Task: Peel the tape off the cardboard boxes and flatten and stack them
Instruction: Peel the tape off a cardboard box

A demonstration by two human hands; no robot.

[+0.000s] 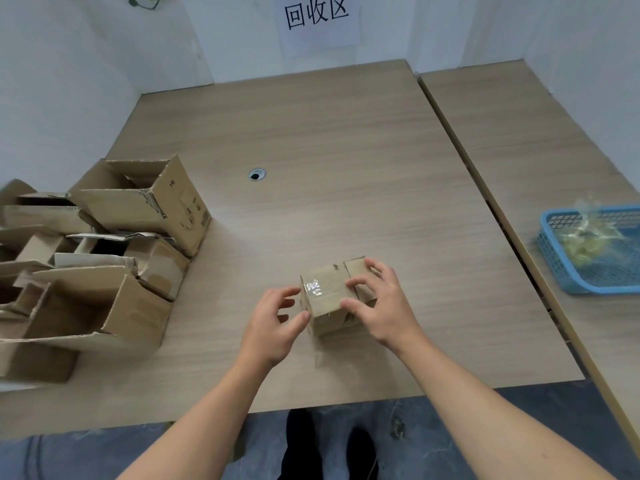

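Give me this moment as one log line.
right hand: grips small box | left hand: at box's left end, grip unclear | clear tape: on box top | blue basket: holds tape scraps

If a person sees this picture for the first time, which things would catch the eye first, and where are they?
First, the two hands at the small cardboard box near the front of the table: the right hand holds it from above, the left hand is at its taped left edge. Next, the pile of opened boxes at the left, and the blue basket with crumpled tape at the right.
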